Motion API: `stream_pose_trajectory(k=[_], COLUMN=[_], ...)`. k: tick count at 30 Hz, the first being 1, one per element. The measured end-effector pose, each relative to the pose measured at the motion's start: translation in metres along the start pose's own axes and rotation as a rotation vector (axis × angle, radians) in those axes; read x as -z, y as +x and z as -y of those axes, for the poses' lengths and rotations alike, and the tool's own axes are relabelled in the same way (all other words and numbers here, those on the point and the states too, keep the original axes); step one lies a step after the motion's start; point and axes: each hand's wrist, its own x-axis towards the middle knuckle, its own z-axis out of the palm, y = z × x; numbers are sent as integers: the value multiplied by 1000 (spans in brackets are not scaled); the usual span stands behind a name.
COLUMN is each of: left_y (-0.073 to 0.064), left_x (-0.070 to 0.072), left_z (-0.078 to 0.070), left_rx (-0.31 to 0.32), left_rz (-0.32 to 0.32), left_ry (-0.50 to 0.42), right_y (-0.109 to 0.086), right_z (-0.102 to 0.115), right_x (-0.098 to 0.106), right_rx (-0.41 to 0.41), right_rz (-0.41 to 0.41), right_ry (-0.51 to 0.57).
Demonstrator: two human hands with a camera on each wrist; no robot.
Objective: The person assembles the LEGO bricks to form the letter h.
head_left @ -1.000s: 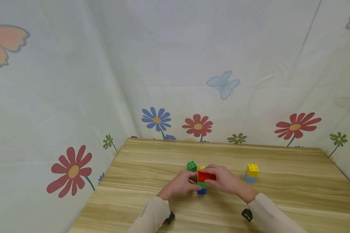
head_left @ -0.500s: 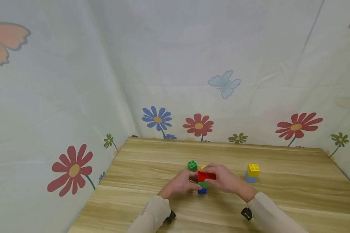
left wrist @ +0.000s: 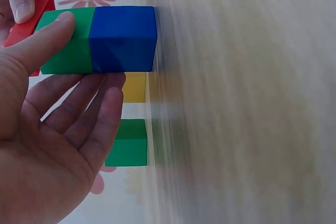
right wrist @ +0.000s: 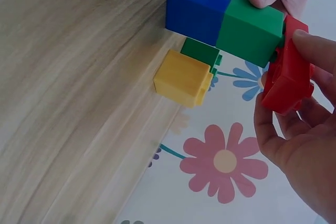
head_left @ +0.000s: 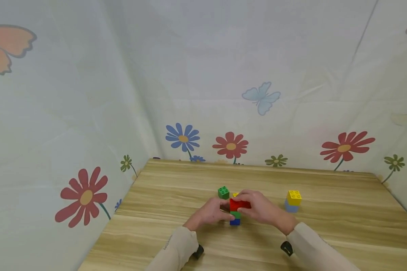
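In the head view my left hand [head_left: 210, 212] grips a green block [left wrist: 68, 51] between thumb and fingers. Under it sits a blue block [left wrist: 124, 39], its lower end at the wooden table. My right hand [head_left: 259, 207] pinches a longer red brick [right wrist: 290, 69] lying across the top of the green block and sticking out to the right. A narrow gap with green studs shows between red and green in the right wrist view, so the brick looks slightly tilted. Beyond the hands are a yellow block [right wrist: 182, 78], mostly hidden in the head view, and another green block [head_left: 223, 192].
To the right stands a yellow block [head_left: 294, 197] on top of a light blue block [head_left: 291, 207]. The wooden table [head_left: 176, 180] ends at the back against a pale curtain [head_left: 203, 75] printed with flowers and butterflies.
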Motion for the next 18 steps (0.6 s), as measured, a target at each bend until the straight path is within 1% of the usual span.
stream_pose_trajectory(k=[5,10,14,18], left_y=[0,1,1,2], left_x=[0,-1,-1,-2], left_z=[0,2,4,4], left_rx=[2,-4,-12,-27], left_rz=[-3,-8,-10,-11], left_ry=[7,16,13,13], right_y=[0,0,0,-1], right_z=[0,2,5,5], right_x=[-1,-3,-5,-7], right_rx=[-1,-16,-20,-29], right_rz=[-6,-9,-30,-53], right_ry=[-6,-52,-92,-94])
